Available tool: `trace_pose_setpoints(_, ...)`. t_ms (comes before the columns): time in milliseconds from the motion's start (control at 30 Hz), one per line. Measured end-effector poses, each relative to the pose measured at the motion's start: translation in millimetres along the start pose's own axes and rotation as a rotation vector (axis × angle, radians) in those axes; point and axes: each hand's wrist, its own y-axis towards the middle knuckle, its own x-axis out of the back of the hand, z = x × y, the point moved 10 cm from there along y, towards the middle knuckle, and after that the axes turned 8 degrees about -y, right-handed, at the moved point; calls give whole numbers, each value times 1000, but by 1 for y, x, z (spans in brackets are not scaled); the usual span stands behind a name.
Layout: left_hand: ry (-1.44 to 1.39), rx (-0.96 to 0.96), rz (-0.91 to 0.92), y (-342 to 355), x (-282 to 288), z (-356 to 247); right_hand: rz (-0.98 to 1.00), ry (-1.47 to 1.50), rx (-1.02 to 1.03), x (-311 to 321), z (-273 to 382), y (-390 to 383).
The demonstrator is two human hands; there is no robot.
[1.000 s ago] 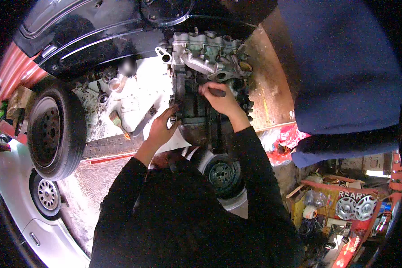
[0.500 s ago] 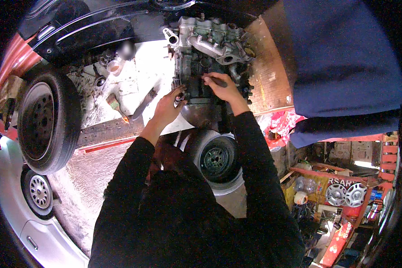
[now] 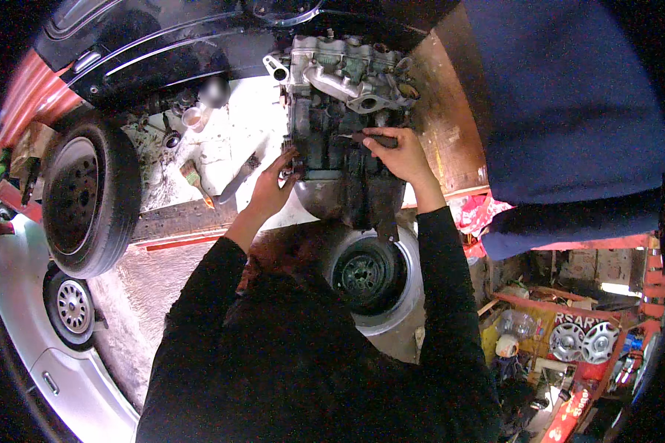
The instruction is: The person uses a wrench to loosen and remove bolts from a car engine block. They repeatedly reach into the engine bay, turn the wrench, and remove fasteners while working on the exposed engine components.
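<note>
An engine (image 3: pixel 325 125) stands upright in front of me on a worktop, grimy and dark below, with a paler metal top and a curved manifold. My right hand (image 3: pixel 404 156) is closed around a short dark-handled tool (image 3: pixel 362 137) with a thin pale tip. The tip points left across the face of the block; whether it touches the metal I cannot tell. My left hand (image 3: pixel 271 189) rests at the block's lower left edge, fingers and thumb spread apart against it. A rounded metal housing (image 3: pixel 316 199) bulges at the engine's bottom, below both hands.
Left of the engine, a paintbrush (image 3: pixel 193 179), a small cup (image 3: pixel 192 119) and several greasy parts lie on the white surface. A wheel (image 3: pixel 89 199) stands at the left; another wheel (image 3: pixel 368 275) is below the engine. Dark blue cloth (image 3: pixel 569 111) hangs at the right.
My right hand has moved right, away from the block's middle, and the tool's pale tip now shows. My left hand stays at the left edge. The whole view has shifted slightly.
</note>
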Motion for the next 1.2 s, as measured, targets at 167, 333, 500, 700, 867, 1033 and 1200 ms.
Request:
trace_pose_setpoints(167, 2, -26, -84, -12, -6, 9, -60, -142, 126, -22, 19, 9)
trace_pose_setpoints(333, 14, 0, -122, -16, -14, 14, -42, -183, 262, -47, 19, 15)
trace_pose_setpoints(500, 89, -44, -130, -17, -11, 4, 36, -111, 218, -17, 39, 26)
trace_pose_setpoints(700, 139, 10, -96, -16, -7, -14, 201, -177, 368, -59, 31, 20)
trace_pose_setpoints(867, 202, 1, -162, -8, -10, -13, -90, -166, 312, -35, 42, 26)
trace_pose_setpoints(1033, 285, -42, -147, -8, -9, -14, 27, -31, 212, -56, 25, 28)
trace_pose_setpoints(1200, 280, -49, -136, -7, -12, -13, -64, -57, 184, -39, 30, 32)
